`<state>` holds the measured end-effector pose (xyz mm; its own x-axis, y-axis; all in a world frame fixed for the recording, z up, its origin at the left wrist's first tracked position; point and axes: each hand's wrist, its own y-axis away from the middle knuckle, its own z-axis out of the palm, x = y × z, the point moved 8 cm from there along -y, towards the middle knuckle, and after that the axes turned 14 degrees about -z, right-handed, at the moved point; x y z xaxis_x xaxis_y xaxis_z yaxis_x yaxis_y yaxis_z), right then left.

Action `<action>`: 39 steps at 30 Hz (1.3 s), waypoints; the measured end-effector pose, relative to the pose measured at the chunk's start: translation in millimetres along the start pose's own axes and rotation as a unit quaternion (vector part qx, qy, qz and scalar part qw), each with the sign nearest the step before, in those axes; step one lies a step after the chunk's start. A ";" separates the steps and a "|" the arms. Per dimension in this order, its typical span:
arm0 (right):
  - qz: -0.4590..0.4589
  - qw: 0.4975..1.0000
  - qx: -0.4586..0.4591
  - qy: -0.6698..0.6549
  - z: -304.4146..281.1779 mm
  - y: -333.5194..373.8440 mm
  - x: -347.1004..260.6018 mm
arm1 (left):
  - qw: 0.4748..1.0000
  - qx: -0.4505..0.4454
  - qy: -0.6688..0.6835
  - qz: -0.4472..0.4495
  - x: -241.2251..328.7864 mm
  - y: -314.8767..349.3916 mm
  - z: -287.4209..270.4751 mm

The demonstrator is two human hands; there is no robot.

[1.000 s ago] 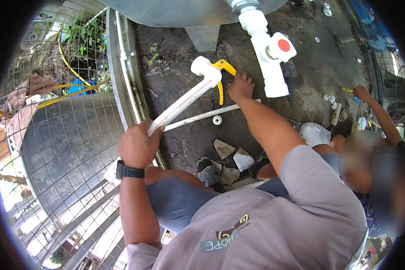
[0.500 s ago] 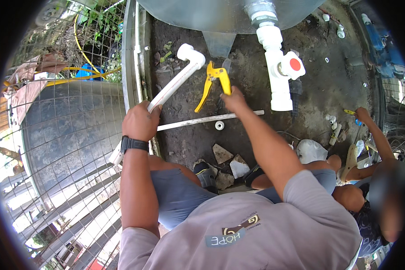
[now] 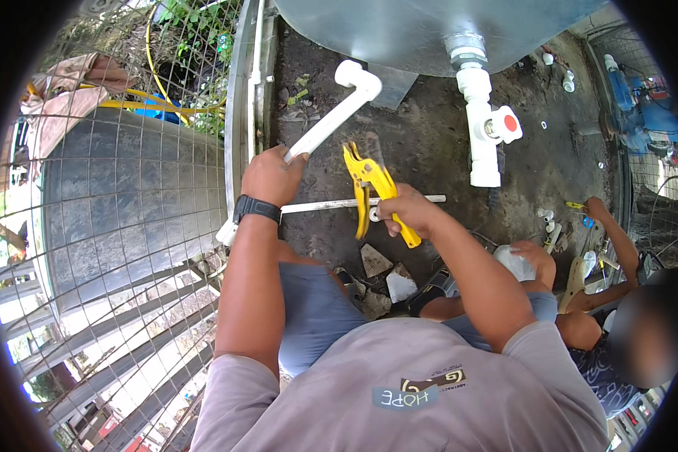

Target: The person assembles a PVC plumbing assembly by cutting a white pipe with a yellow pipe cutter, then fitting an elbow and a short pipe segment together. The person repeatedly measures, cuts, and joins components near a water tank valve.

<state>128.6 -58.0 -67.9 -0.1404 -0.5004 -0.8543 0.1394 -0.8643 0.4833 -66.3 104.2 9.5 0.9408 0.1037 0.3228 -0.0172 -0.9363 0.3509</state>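
My left hand [image 3: 270, 178] is closed around a white plastic pipe [image 3: 327, 125]. It slants up and away, with a white elbow fitting [image 3: 360, 78] on its far end. My right hand [image 3: 413, 208] grips a yellow pipe cutter [image 3: 377, 178] by one handle. The cutter's head points away from me, to the right of the pipe and apart from it, and its two handles are spread. Below the cutter lies a thinner white pipe [image 3: 320, 206] on the dark ground. A small white ring fitting [image 3: 374, 214] is partly hidden beside the cutter.
A grey tank [image 3: 399, 38] stands ahead, its outlet carrying a white valve [image 3: 497, 124] with a red-centred knob. Wire mesh [image 3: 143, 196] runs along my left. Broken stones [image 3: 401, 282] lie by my feet. At right another person's hand [image 3: 598, 211] holds a small yellow tool.
My right hand has drawn the cutter nearer to me and turned it. The view has shifted, so tank and pipe appear further right. My left hand keeps its hold on the pipe.
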 end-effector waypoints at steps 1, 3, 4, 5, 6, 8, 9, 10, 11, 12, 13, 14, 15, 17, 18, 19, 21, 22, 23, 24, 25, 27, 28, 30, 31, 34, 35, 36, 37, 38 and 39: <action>0.020 0.998 -0.021 -0.056 5.1 2.3 5.4 | 1.000 0.000 0.013 0.015 0.9 0.5 2.3; 0.014 0.993 -0.084 -0.081 12.1 14.0 4.6 | 0.999 -0.018 0.036 0.024 0.6 1.7 6.9; -0.018 0.996 -0.078 -0.050 12.8 28.5 -9.8 | 0.999 -0.034 0.036 0.024 1.5 5.0 8.6; -0.052 0.996 -0.074 -0.017 16.3 46.2 -31.4 | 0.998 -0.047 0.036 0.023 2.3 7.2 7.4; -0.089 0.993 -0.070 0.014 17.6 57.3 -47.9 | 0.997 -0.058 0.035 0.024 3.1 7.6 6.3; -0.112 0.981 -0.104 -0.122 26.1 71.5 -59.1 | 0.996 -0.075 0.034 0.032 6.2 6.0 9.9; -0.088 0.976 -0.141 -0.137 32.1 65.9 -47.5 | 0.995 -0.083 0.033 0.036 6.7 5.7 11.8; -0.063 0.971 -0.177 -0.151 37.9 61.5 -36.3 | 0.995 -0.087 0.039 0.034 5.2 5.1 14.4; -0.038 0.964 -0.210 -0.162 43.6 58.3 -28.0 | 0.994 -0.090 0.045 0.035 6.3 2.1 18.0; -0.005 0.963 -0.221 -0.156 57.0 47.2 -16.6 | 0.994 -0.092 0.052 0.036 8.6 -0.7 19.9; 0.022 0.957 -0.218 -0.190 62.2 36.3 -13.2 | 0.993 -0.094 0.049 0.045 11.0 -0.6 19.0; 0.049 0.949 -0.213 -0.226 68.4 27.9 -11.4 | 0.994 -0.086 0.052 0.052 11.0 -1.2 19.5; 0.028 0.956 -0.194 -0.218 59.5 31.8 -18.0 | 0.994 -0.078 0.055 0.060 10.1 -2.1 20.8; -0.013 0.964 -0.173 -0.202 52.4 42.8 -44.5 | 0.993 -0.084 0.063 0.062 1.0 -1.6 20.7; -0.018 0.962 -0.180 -0.203 47.7 47.3 -36.8 | 0.992 -0.092 0.070 0.056 -0.1 0.0 21.5; -0.017 0.971 -0.159 -0.175 47.6 50.8 -29.7 | 0.991 -0.098 0.076 0.053 1.5 0.8 20.7; 0.018 0.986 -0.123 -0.109 46.3 48.9 -4.9 | 0.989 -0.110 0.082 0.045 3.9 -0.6 23.1; 0.034 0.992 -0.105 -0.060 44.1 47.3 8.4 | 0.988 -0.128 0.078 0.045 6.8 1.5 25.5; 0.027 0.995 -0.095 0.025 38.9 44.6 15.4 | 0.986 -0.145 0.074 0.045 10.1 4.6 27.0; 0.020 0.990 -0.084 0.109 32.8 42.2 19.6 | 0.983 -0.162 0.070 0.045 14.1 7.9 28.3; 0.012 0.992 -0.081 0.100 31.6 38.5 19.5 | 0.981 -0.176 0.070 0.052 17.3 12.4 28.6; 0.007 0.995 -0.068 0.068 28.1 27.5 21.3 | 0.975 -0.202 0.071 0.066 24.0 21.6 31.3; 0.007 0.993 -0.075 0.086 28.4 23.6 16.4 | 0.974 -0.204 0.071 0.073 27.1 23.9 32.6; 0.008 0.989 -0.089 0.121 29.2 19.7 4.5 | 0.972 -0.209 0.073 0.085 30.7 28.4 36.7; -0.010 0.987 -0.094 0.126 31.0 17.6 1.9 | 0.970 -0.204 0.076 0.105 33.4 30.7 37.8; -0.006 0.989 -0.101 0.108 33.9 20.7 -6.8 | 0.965 -0.237 0.062 0.091 33.9 29.3 43.4; -0.010 0.989 -0.102 0.109 34.3 20.8 -7.5 | 0.965 -0.240 0.063 0.085 33.0 29.3 43.9; -0.014 0.989 -0.103 0.109 34.7 20.8 -8.1 | 0.964 -0.244 0.065 0.079 32.1 29.4 44.5; -0.019 0.988 -0.104 0.109 34.9 20.5 -8.6 | 0.964 -0.247 0.067 0.073 31.0 29.4 45.0; -0.023 0.987 -0.106 0.120 34.2 19.3 -8.1 | 0.963 -0.251 0.068 0.070 30.3 29.3 45.5; -0.028 0.985 -0.107 0.130 33.0 17.2 -6.8 | 0.962 -0.254 0.070 0.068 29.8 29.0 45.9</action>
<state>99.7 -71.2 -47.5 0.0979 -0.3990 -0.9117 0.3463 -0.8452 0.4071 -23.2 64.7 -11.0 0.8643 0.0695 0.4981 -0.3334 -0.6624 0.6709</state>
